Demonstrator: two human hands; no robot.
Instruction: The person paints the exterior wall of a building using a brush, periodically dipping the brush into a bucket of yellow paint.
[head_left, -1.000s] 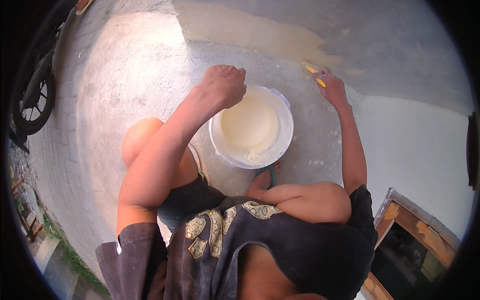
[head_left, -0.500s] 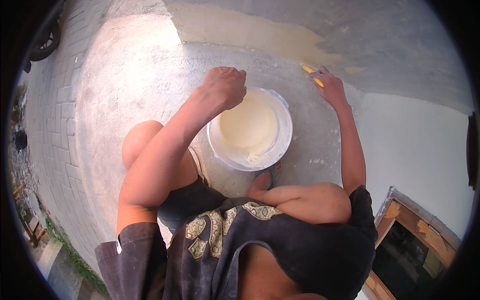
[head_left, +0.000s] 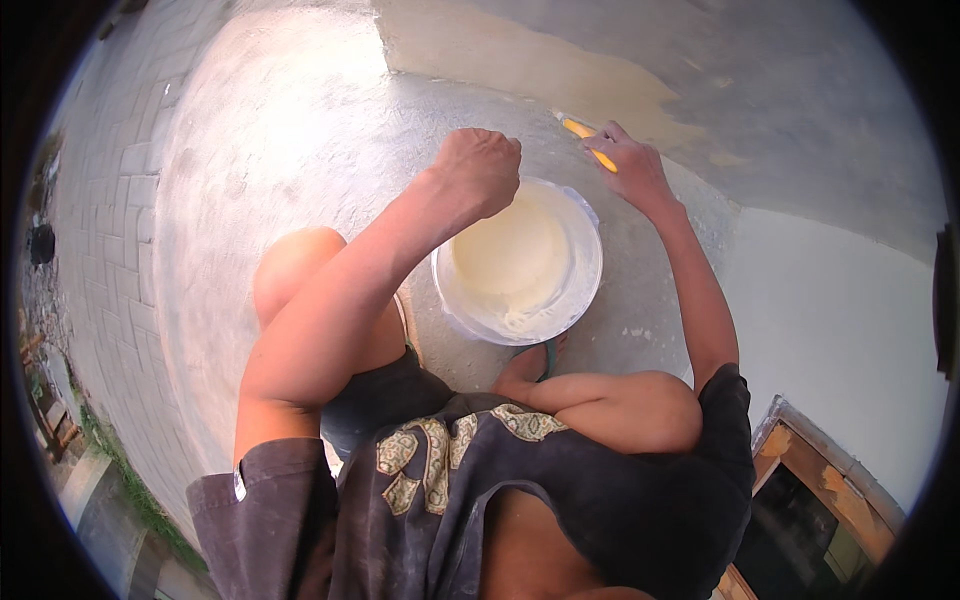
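A: How is the right hand [head_left: 634, 168] set?
B: It is closed around a yellow-handled tool [head_left: 577, 128], whose pale tip is held near the foot of the grey wall [head_left: 830, 110].
A: And the left hand [head_left: 478, 168]?
B: It is seen from the back, fingers curled; how tightly it is closed, or whether anything is gripped, cannot be told.
A: What is seen beyond?
B: Below the hands, a white bucket [head_left: 586, 252] of cream mixture [head_left: 505, 250] is set on the grey floor [head_left: 640, 270]. Along the wall, a cream patch [head_left: 530, 55] is spread.
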